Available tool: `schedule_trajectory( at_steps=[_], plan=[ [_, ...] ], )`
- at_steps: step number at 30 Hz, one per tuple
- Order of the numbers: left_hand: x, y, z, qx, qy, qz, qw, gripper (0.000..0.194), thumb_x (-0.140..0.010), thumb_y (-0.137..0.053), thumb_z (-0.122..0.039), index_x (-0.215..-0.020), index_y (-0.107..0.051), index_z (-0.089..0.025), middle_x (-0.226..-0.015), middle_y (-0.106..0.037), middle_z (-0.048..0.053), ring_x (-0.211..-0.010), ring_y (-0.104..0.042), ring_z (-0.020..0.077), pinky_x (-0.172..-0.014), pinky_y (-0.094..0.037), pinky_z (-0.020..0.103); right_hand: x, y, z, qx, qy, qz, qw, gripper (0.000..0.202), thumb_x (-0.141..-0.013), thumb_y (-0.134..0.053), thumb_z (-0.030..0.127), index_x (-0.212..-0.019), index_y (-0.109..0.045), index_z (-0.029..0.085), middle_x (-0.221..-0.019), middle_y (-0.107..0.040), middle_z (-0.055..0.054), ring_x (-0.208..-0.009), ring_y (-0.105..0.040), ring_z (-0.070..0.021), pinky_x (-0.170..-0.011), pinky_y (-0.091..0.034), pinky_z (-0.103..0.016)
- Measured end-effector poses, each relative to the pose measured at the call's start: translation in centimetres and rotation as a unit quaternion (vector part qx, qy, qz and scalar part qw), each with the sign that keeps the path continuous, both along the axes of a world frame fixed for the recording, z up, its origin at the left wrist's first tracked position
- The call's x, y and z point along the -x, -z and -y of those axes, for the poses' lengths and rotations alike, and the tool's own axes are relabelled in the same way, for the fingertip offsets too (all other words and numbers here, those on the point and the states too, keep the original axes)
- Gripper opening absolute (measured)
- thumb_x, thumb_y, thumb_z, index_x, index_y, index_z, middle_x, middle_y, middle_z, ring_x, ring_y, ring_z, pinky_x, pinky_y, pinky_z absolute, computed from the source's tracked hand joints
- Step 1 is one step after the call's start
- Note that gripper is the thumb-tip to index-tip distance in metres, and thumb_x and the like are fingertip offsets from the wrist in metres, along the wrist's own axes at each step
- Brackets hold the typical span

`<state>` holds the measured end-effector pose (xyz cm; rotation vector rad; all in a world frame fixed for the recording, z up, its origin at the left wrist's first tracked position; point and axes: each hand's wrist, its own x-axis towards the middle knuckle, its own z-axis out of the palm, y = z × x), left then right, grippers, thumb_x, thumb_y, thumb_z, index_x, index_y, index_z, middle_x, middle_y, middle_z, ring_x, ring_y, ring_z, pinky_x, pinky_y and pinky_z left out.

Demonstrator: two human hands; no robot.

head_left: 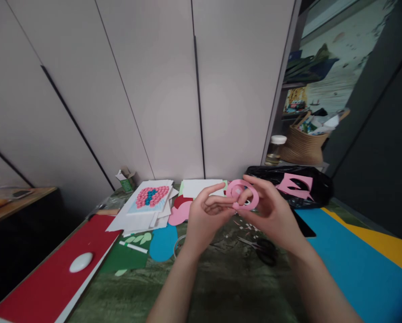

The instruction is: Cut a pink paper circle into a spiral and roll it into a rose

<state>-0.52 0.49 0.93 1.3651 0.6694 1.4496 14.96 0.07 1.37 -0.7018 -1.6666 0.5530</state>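
Observation:
Raised over the middle of the table, a curled pink paper ring (254, 195) is held between my two hands. My left hand (205, 215) pinches its lower left edge with thumb and fingers. My right hand (271, 213) grips the right side, one finger reaching into the loop. Beneath my right hand lie black-handled scissors (264, 250), blades pointing left. Small paper scraps (249, 225) are scattered just behind them. Left of my left wrist are a blue paper shape (163, 243) and a roll of clear tape (178, 246), partly hidden by the wrist.
White sheets with a pink-and-blue heart craft (152, 197) lie at the back left. Nearby are green paper (128, 260) with a marker (133, 246), and red board (46, 273) under a white mouse (81, 262). Blue board (342, 251) and a black bag (322, 193) occupy the right.

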Motion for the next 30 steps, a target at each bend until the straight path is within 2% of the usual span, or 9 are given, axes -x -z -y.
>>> schedule_trajectory(
  at_steps=[4,8,11,13,17,21,26,30],
  plan=[
    [-0.05,0.23,-0.21,-0.005,-0.014,-0.024,1.0,0.05,-0.066,-0.075,-0.014,-0.112,-0.055,-0.018,-0.082,-0.073,0.005,-0.08,-0.069,0.0165,-0.077,-0.056,0.03,-0.31,-0.01,-0.1,0.005,0.016,0.034,0.999,0.053,-0.079,-0.063,0.025,-0.127,-0.043,0.028,-0.094,-0.064,-0.003,-0.093,-0.064,-0.0187,-0.086,-0.053,-0.038],
    [0.04,0.36,-0.07,-0.087,-0.098,-0.139,0.982,0.048,-0.073,-0.067,-0.014,-0.119,-0.053,-0.022,-0.086,-0.073,0.005,-0.082,-0.069,0.0179,-0.076,-0.055,0.032,-0.56,-0.1,-0.22,-0.04,0.109,0.168,0.979,0.053,-0.08,-0.058,0.021,-0.131,-0.042,0.028,-0.12,-0.059,-0.008,-0.11,-0.058,-0.0234,-0.09,-0.05,-0.042],
    [0.03,0.47,0.12,-0.151,-0.158,-0.232,0.948,0.05,-0.077,-0.06,-0.012,-0.124,-0.051,-0.027,-0.09,-0.072,0.004,-0.084,-0.068,0.0191,-0.077,-0.053,0.035,-0.34,-0.03,-0.4,-0.089,0.135,0.269,0.949,0.056,-0.082,-0.049,0.015,-0.134,-0.039,0.032,-0.117,-0.061,-0.005,-0.105,-0.059,-0.0226,-0.092,-0.048,-0.047],
    [-0.01,0.63,0.2,-0.173,-0.17,-0.264,0.933,0.054,-0.078,-0.057,-0.009,-0.128,-0.048,-0.029,-0.093,-0.072,0.004,-0.087,-0.067,0.0202,-0.078,-0.052,0.037,-0.13,0.11,-0.53,-0.096,0.136,0.29,0.942,0.058,-0.083,-0.047,0.014,-0.137,-0.034,0.033,-0.111,-0.063,-0.005,-0.103,-0.059,-0.0231,-0.089,-0.049,-0.048],
    [-0.14,0.96,0.19,-0.186,-0.17,-0.285,0.925,0.06,-0.078,-0.055,-0.006,-0.132,-0.044,-0.029,-0.097,-0.072,0.006,-0.09,-0.066,0.0224,-0.079,-0.051,0.039,0.08,0.34,-0.64,-0.095,0.148,0.293,0.94,0.062,-0.082,-0.049,0.015,-0.138,-0.03,0.032,-0.101,-0.065,-0.004,-0.105,-0.057,-0.026,-0.088,-0.048,-0.051],
    [-0.17,0.84,0.2,-0.178,-0.17,-0.298,0.922,0.061,-0.078,-0.055,-0.006,-0.133,-0.043,-0.029,-0.097,-0.072,0.006,-0.091,-0.067,0.022,-0.079,-0.052,0.039,0.03,0.26,-0.56,-0.102,0.152,0.297,0.937,0.063,-0.082,-0.049,0.013,-0.138,-0.03,0.033,-0.097,-0.065,-0.003,-0.099,-0.058,-0.0248,-0.088,-0.047,-0.05],
    [0.1,0.42,0.13,-0.148,-0.129,-0.229,0.953,0.057,-0.077,-0.062,-0.013,-0.13,-0.046,-0.027,-0.089,-0.073,0.004,-0.087,-0.068,0.0193,-0.08,-0.054,0.036,-0.29,-0.19,-0.08,-0.113,0.147,0.267,0.946,0.061,-0.081,-0.049,0.013,-0.136,-0.033,0.032,-0.092,-0.064,-0.002,-0.092,-0.059,-0.0223,-0.085,-0.049,-0.045],
    [0.21,0.56,-0.18,-0.112,-0.081,-0.159,0.977,0.057,-0.074,-0.066,-0.014,-0.127,-0.047,-0.025,-0.09,-0.072,0.005,-0.09,-0.068,0.0192,-0.083,-0.054,0.037,-0.66,-0.43,0.35,-0.087,0.14,0.227,0.96,0.061,-0.079,-0.054,0.013,-0.134,-0.035,0.03,-0.09,-0.063,-0.002,-0.09,-0.06,-0.0202,-0.083,-0.049,-0.041]
  ],
)
